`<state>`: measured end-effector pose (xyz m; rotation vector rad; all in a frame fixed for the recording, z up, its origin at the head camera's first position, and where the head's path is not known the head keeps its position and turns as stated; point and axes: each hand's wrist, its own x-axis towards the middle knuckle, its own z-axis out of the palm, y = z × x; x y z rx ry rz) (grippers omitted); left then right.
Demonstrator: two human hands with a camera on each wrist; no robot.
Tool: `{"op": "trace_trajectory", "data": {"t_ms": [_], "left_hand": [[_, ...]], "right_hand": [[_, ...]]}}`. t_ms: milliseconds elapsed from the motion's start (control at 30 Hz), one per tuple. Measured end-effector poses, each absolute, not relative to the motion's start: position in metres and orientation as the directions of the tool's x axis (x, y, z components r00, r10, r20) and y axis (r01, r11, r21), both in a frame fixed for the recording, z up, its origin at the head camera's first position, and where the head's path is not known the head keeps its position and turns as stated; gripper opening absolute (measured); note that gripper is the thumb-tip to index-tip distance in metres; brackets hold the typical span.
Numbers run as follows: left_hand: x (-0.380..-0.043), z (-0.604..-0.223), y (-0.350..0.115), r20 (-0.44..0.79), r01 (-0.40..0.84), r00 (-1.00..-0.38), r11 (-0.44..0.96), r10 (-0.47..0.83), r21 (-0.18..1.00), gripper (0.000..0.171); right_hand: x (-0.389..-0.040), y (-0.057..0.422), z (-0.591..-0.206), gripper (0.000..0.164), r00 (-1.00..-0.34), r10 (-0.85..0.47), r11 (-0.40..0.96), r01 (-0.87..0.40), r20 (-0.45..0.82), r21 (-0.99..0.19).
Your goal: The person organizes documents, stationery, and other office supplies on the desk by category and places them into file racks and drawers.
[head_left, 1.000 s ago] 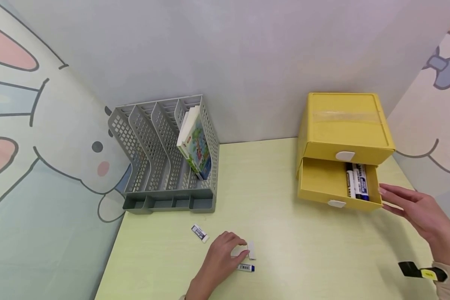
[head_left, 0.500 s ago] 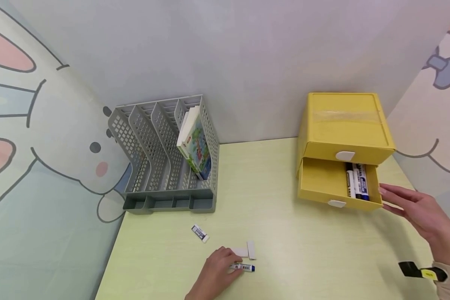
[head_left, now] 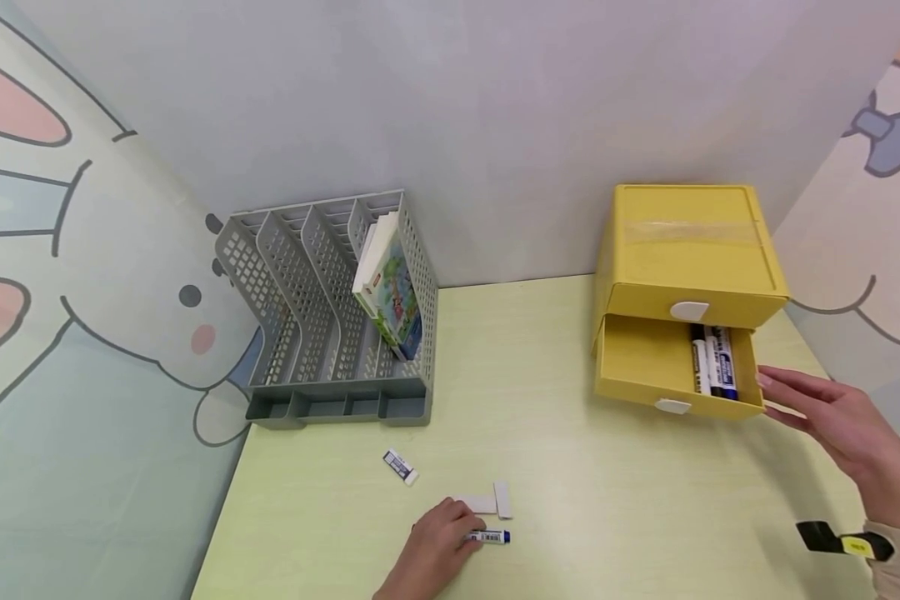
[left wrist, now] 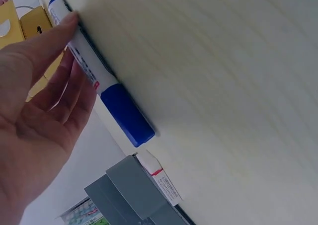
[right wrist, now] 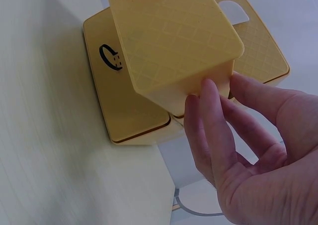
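Left hand (head_left: 438, 542): near edge of the surface (head_left: 570, 483), fingers narrow, pinching a marker between thumb and fingertips.
Marker (left wrist: 102, 77): white barrel, long blue cap, blue plug at the opposite end; plug end points right in the head view. Cannot tell whether the barrel touches the surface or sits just above it.
White strips (head_left: 502, 500): two, just beyond the marker, set roughly at right angles.
Small labelled block (head_left: 400, 467): white, dark-blue label, lying slanted between left hand and rack; print too small to read.
Right hand (head_left: 843, 425): at the open drawer, fingers loosely extended, tips touching the outside of its right side wall.
Open drawer (head_left: 630, 387): yellow, pulled out beneath the upper front, white tab on its face.
Drawer contents: three pens (head_left: 712, 362) side by side along the right wall, at least one blue-ended.
Drawer cabinet (head_left: 686, 242): yellow, against back wall, clear tape across top; right wrist view also shows a front with a dark loop (right wrist: 110, 57).
File rack (head_left: 318, 308): grey, perforated, back left, small trays along the front.
Books (head_left: 393, 287): leaning in the rack's rightmost slot, colourful cover facing right.
Right wrist: black-and-yellow strap (head_left: 857, 547), beige sleeve.
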<state>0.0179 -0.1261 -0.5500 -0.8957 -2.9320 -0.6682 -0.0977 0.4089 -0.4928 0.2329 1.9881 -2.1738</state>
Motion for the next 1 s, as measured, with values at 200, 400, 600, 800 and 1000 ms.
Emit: {"op": "trace_trajectory", "data": {"t_ms": [200, 400, 600, 800, 1000], "left_hand": [[0.016, -0.548, -0.126, 0.143, 0.561, -0.823, 0.748, 0.55, 0.353, 0.016], [0.015, -0.543, -0.124, 0.141, 0.56, -0.823, 0.747, 0.55, 0.357, 0.017], [0.011, -0.541, -0.12, 0.224, 0.58, -0.814, 0.742, 0.535, 0.337, 0.019], [0.005, -0.537, -0.113, 0.315, 0.593, -0.805, 0.708, 0.503, 0.383, 0.021], [-0.005, -0.53, -0.103, 0.353, 0.606, -0.796, 0.664, 0.492, 0.439, 0.021]], "right_hand": [[-0.097, 0.409, -0.492, 0.027, -0.974, -0.04, -0.092, 0.228, -0.225, -0.969], [-0.097, 0.409, -0.492, 0.027, -0.974, -0.043, -0.091, 0.224, -0.221, -0.97], [-0.098, 0.409, -0.493, 0.026, -0.973, -0.04, -0.045, 0.229, -0.227, -0.973], [-0.098, 0.409, -0.493, 0.026, -0.974, -0.041, -0.035, 0.226, -0.225, -0.973], [-0.097, 0.409, -0.493, 0.026, -0.975, -0.042, -0.062, 0.221, -0.219, -0.973]]}}
